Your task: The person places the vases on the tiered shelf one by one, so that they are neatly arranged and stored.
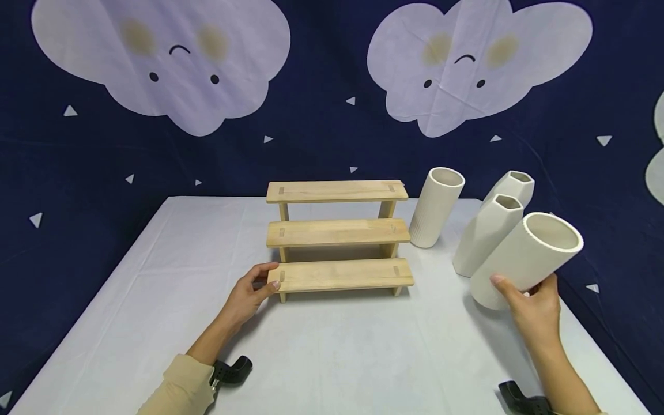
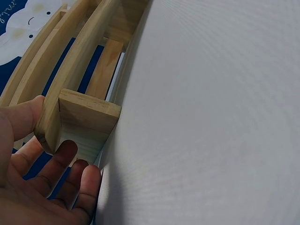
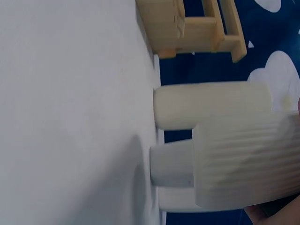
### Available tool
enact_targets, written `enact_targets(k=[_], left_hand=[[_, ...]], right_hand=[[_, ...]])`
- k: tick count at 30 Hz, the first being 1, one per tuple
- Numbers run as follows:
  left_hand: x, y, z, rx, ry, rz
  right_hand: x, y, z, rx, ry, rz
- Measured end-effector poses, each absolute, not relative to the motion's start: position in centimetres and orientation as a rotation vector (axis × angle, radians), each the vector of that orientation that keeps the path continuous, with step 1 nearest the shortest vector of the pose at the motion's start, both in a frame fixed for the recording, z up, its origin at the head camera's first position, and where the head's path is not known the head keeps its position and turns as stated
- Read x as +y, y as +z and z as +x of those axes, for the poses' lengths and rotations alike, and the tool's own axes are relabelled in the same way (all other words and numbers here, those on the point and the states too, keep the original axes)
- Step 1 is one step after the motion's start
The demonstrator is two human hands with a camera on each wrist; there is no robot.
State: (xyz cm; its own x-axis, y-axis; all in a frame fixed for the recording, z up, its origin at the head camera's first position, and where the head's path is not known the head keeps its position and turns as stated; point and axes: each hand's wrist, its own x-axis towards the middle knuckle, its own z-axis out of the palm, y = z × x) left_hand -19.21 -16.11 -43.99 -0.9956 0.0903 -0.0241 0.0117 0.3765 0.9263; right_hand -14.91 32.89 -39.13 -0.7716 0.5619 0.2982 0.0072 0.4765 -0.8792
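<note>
A three-step wooden stand stands near the middle of the white table. My left hand grips the left end of its lowest step, thumb on top; the left wrist view shows that hand's other fingers at the underside and end. On the right, my right hand holds a wide white round vase. Its ribbed side fills part of the right wrist view, where its base hangs clear of the tabletop. Most right-hand fingers are hidden behind the vase.
Two white angular vases, a nearer one and a farther one, stand just behind the held vase. Another round ribbed vase stands right of the stand. Behind the white table hangs a dark blue cloth with clouds.
</note>
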Motion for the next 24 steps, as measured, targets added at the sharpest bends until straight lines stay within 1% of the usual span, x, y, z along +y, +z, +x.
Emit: enact_targets(k=[15, 24], left_hand=[[-16.1, -43.9, -19.1, 2.544, 1.730, 0.097], [-16.1, -44.1, -19.2, 2.549, 1.731, 0.116]], right_hand=[[29.1, -37.4, -15.9, -2.152, 1.515, -0.222], [26.8, -36.3, -16.5, -2.221, 1.517, -0.093]])
